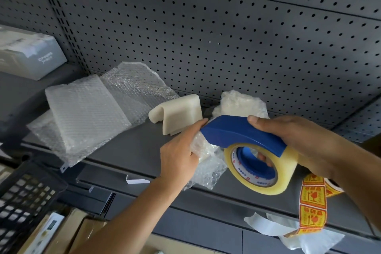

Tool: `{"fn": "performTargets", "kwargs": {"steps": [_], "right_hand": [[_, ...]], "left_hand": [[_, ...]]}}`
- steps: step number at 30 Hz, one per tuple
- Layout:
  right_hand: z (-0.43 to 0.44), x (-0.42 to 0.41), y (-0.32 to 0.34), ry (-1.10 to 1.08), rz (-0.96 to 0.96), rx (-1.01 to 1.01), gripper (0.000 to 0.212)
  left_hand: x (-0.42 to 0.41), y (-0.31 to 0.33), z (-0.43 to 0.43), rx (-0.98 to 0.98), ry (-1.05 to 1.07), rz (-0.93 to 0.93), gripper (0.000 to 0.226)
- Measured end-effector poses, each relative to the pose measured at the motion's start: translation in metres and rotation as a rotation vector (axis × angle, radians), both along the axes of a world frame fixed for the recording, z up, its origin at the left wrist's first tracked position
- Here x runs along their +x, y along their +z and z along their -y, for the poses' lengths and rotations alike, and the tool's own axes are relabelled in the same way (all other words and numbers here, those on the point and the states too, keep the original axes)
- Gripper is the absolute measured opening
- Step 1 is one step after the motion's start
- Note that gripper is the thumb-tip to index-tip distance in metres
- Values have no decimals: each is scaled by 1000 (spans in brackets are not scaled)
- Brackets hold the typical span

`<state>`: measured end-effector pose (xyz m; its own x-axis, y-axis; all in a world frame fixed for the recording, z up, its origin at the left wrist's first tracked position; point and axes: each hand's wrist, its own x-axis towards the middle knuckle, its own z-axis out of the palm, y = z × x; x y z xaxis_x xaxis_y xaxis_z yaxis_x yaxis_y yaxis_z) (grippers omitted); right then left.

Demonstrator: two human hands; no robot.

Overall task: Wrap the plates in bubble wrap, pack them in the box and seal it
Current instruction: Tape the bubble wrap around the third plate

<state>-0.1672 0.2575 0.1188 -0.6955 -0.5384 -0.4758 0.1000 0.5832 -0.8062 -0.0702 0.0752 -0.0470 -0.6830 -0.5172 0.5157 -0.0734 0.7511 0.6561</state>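
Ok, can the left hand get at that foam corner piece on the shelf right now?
Probably within reach: the foam corner piece lies just beyond the left hand, nothing between them. But its fingers hold a bubble-wrapped bundle, so it would need freeing first.

The pegboard (226, 27) is dark grey, dotted with even rows of small black holes, and the shelf (132, 146) is the same grey. The tape dispenser (237, 132) is bright blue; its tape roll (286, 169) is translucent pale yellow around a white core printed in red and blue. The sticker strip (313, 206) is yellow with red symbols. The bubble wrap (86, 109) is clear with a fine bubble grid, the wrapped bundle (206, 156) milky white, the foam corner (181, 109) cream.
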Motion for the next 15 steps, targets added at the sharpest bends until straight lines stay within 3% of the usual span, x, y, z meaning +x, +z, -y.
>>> {"fn": "performTargets", "kwargs": {"steps": [11,15], "right_hand": [[-4,22,-43,-89,-69,-128,55],[-10,30,-51,-94,-73,-166,53]], "left_hand": [[-9,-7,2,277,6,-94,83],[-9,-10,11,344,13,-149,61]]}}
